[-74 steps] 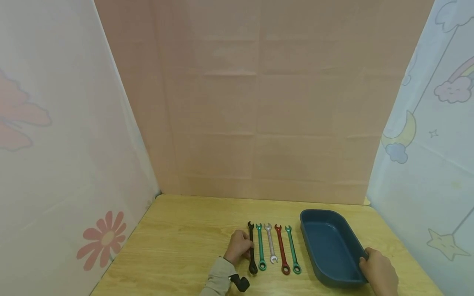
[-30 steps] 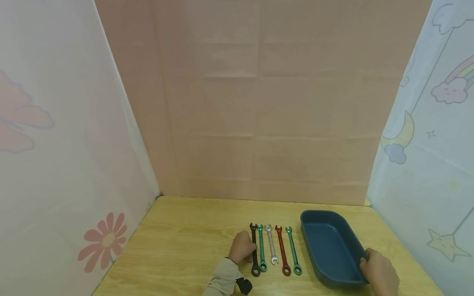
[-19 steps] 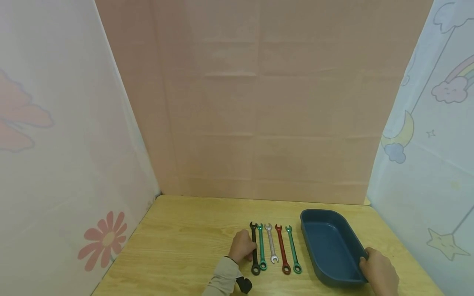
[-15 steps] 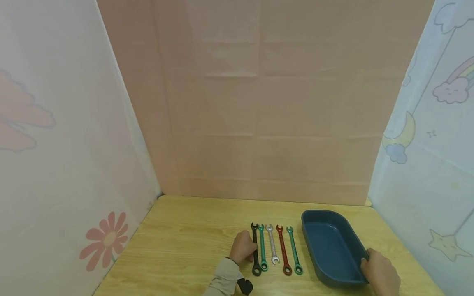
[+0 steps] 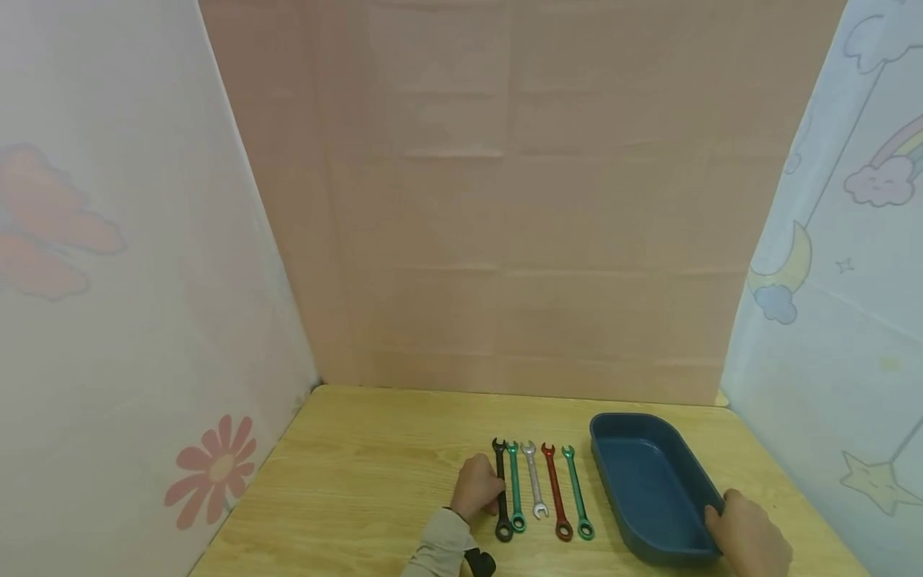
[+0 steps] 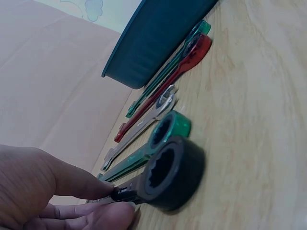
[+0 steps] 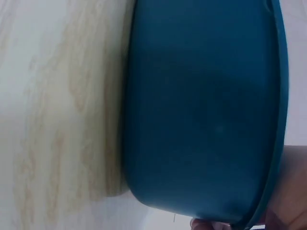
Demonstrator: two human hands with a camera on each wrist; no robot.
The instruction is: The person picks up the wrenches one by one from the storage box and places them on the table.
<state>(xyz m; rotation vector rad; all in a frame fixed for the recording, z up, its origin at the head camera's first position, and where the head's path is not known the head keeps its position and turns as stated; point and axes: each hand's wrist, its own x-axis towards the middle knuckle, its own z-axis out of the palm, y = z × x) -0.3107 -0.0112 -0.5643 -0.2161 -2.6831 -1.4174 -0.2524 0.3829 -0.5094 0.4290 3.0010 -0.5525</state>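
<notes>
Pinching the black ring-ended metal wrench [image 5: 501, 495] by its shank, left hand [image 5: 476, 488] keeps it flat on the wooden table [image 5: 360, 473], leftmost of the row. Right hand [image 5: 750, 533] grips the dark blue oblong plastic tray [image 5: 652, 489] at its near corner, likely steadying it.

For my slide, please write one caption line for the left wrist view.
Left hand pinches the black wrench lying beside the green wrench on the wooden table.
</notes>
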